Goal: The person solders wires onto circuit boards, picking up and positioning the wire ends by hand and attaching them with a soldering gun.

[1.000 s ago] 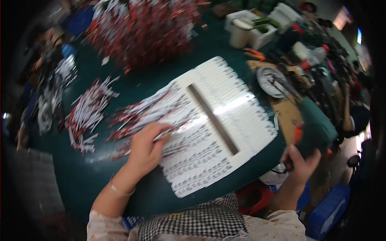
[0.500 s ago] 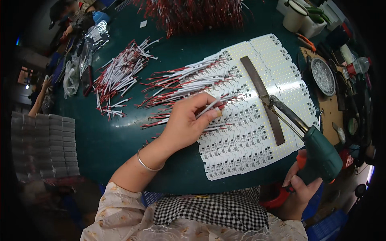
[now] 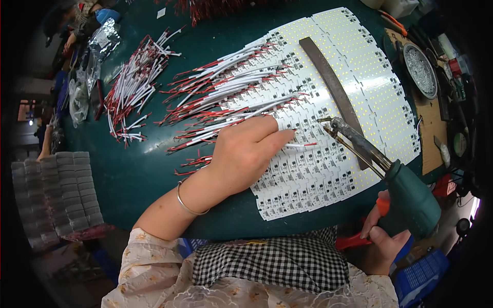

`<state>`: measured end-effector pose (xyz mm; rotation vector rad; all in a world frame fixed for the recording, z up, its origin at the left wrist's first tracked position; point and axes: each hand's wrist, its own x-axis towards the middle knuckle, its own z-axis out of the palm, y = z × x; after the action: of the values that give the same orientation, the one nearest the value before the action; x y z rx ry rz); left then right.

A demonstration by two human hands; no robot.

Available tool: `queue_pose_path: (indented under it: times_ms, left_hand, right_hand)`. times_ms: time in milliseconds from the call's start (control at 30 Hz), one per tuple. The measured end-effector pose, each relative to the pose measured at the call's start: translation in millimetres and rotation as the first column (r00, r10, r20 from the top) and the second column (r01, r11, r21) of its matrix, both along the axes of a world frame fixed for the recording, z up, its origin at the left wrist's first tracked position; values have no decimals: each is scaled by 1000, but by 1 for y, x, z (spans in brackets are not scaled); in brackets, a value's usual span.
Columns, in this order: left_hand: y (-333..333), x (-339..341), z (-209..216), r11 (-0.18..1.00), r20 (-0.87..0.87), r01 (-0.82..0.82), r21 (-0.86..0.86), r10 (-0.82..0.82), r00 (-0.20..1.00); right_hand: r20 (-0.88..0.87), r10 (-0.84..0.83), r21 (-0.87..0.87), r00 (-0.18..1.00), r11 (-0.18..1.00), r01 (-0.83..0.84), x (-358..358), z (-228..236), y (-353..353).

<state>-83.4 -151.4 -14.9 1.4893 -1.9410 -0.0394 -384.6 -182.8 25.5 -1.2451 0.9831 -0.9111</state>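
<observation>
Boards (image 3: 382, 105) lie on the counter (image 3: 126, 179), wires (image 3: 239, 82) across their left side. The left hand (image 3: 244, 151) closes narrowly over some, its grip hidden; the right hand (image 3: 384, 240) holds a soldering gun (image 3: 412, 199). Soldering seems underway; the next move calls for steady aim.

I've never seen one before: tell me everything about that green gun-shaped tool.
The green gun-shaped tool has a smooth, plastic-looking body and an orange trigger-like part. A dark, worn metal-looking tube and a brass-coloured rod run forward to a narrow tip. The right hand grips it, its tip pointing forward-left over the white circuit boards; whether it touches them is unclear.
</observation>
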Motion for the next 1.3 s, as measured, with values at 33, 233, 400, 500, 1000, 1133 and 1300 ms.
queue_pose_path:
  times_ms: [33, 233, 400, 500, 1000, 1133, 1300]
  left_hand:
    - [-1, 0, -2, 1000, 24, -1, -13, 1, 1000]
    - [2, -6, -2, 998, 41, -51, -26, 52, 998]
    - [-1, -5, -7, 998, 10, -33, -62, 34, 999]
    - [-1, -5, -11, 997, -32, -25, -78, 23, 999]
    - [0, -7, -11, 998, -52, -24, -59, 21, 998]
    - [-1, -7, -12, 997, -57, -24, -78, 20, 998]
    - [-1, -6, -11, 997, -38, -24, -73, 22, 999]
  right_hand:
    - [0, 3, 4, 1000, 1000, -3, 0, -1, 0]
    - [23, 11, 70, 1000, 997, -12, 1, -3, 3]
    - [73, 132, 155, 989, 978, -142, -2, -1, -1]
    - [47, 121, 185, 992, 974, -127, 0, 0, 0]
    - [-266, 333, -103, 905, 923, -370, -13, -22, -4]
    - [-340, 301, -171, 891, 912, -373, -7, -19, -1]
    - [-12, -81, 35, 997, 996, 82, 7, -7, 3]
